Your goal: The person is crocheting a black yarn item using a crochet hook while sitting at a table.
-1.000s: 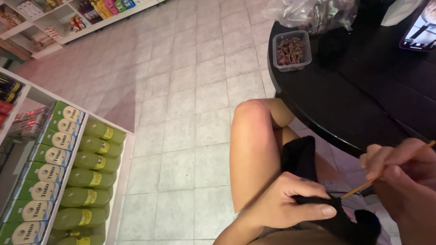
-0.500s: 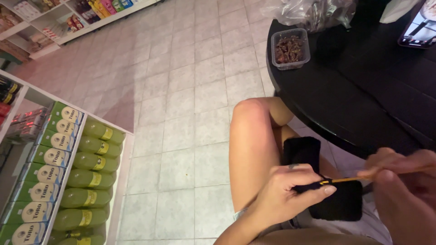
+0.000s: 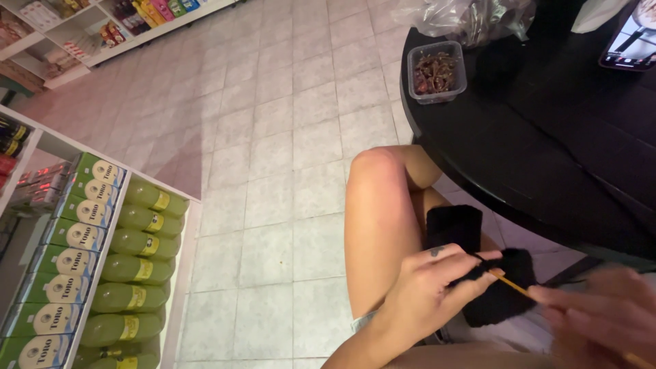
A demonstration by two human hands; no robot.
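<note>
Black knit point(image 3: 502, 287) is held over the lap, pinched shut in the left hand point(image 3: 427, 294); soft, light, floppy, best gripped at its edge. The hook point(image 3: 516, 287) is clasped by the right hand point(image 3: 601, 318).

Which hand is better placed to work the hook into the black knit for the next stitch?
Probably right: the right hand holds the hook, its tip at the knit, while the left hand pinches the knit.
</note>
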